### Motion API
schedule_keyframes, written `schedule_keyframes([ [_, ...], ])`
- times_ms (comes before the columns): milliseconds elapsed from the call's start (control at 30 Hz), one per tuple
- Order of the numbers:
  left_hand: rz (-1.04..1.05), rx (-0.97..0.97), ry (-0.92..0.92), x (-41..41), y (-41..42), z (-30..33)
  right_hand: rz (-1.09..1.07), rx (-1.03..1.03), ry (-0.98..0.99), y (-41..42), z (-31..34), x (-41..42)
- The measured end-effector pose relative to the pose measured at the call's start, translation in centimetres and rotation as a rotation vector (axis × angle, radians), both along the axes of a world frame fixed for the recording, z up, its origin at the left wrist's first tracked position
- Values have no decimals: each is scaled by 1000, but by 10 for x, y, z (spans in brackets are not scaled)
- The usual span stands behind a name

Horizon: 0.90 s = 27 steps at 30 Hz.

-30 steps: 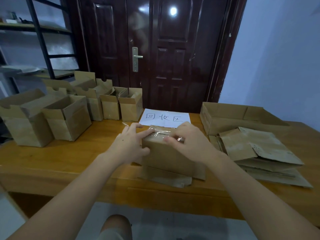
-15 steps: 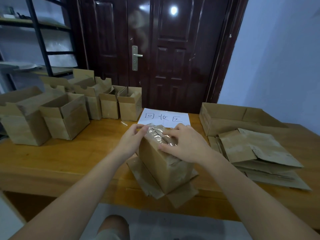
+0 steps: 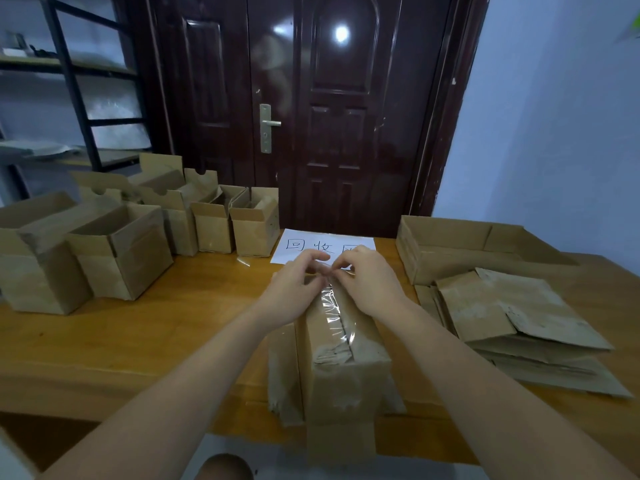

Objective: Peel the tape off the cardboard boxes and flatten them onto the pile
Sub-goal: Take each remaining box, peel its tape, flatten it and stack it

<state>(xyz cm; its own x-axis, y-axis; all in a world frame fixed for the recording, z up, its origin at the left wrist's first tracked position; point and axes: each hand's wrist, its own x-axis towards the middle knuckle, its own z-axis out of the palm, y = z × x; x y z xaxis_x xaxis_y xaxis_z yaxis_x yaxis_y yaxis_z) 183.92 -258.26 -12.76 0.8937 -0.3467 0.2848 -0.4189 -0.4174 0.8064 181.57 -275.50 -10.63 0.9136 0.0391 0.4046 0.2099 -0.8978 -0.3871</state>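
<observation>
Cardboard box [image 3: 341, 362], brown, long, sealed: lay lengthwise on the wooden table [image 3: 145, 327] at its near edge, taped seam uppermost, loose flaps spread beneath and one overhanging the edge.
Clear tape [image 3: 334, 315]: ran along the seam, wrinkled and glossy, its far end under the fingers.
Left hand [image 3: 294, 292]: rested on the box's far left corner, thumb and forefinger curled together at the tape's end; it appeared to pinch there, though whether any tape was lifted could not be told.
Right hand [image 3: 369, 282]: mirrored it at the far right, fingertips bent to the same spot, seemingly picking at the edge.
Flattened pile [image 3: 512, 323]: lay on the table to the right, well apart from the box, in front of a shallow open tray box [image 3: 450, 244].
Open boxes [image 3: 121, 251]: stood in a row along the left.
Paper sign [image 3: 301, 245]: lay behind the hands.
Handling note, as judgement: one hand should pin the box while the other draws the freed end low and back toward the body, slowly, since thin tape tends to split or tear the paper facing.
</observation>
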Motion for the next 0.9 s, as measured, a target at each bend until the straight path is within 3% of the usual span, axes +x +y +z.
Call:
schedule_keyframes([
  [133,294,434,-459,-4,-3,0,47,-54,-150,4,-4,-7],
  [233,381,490,-629,-5,-4,-4,98,-80,-144,6,0,-13],
  [400,384,508,-768,2,-3,-12,163,5,-145,4,-3,-17],
  [600,338,629,-862,-3,-1,-3,155,319,-88,0,-8,-17],
  [733,348,755,-932,-10,-1,-1,195,202,-40,-6,-8,-17],
  [900,371,707,-884,-16,-1,1,180,223,-98,-5,-11,-24],
])
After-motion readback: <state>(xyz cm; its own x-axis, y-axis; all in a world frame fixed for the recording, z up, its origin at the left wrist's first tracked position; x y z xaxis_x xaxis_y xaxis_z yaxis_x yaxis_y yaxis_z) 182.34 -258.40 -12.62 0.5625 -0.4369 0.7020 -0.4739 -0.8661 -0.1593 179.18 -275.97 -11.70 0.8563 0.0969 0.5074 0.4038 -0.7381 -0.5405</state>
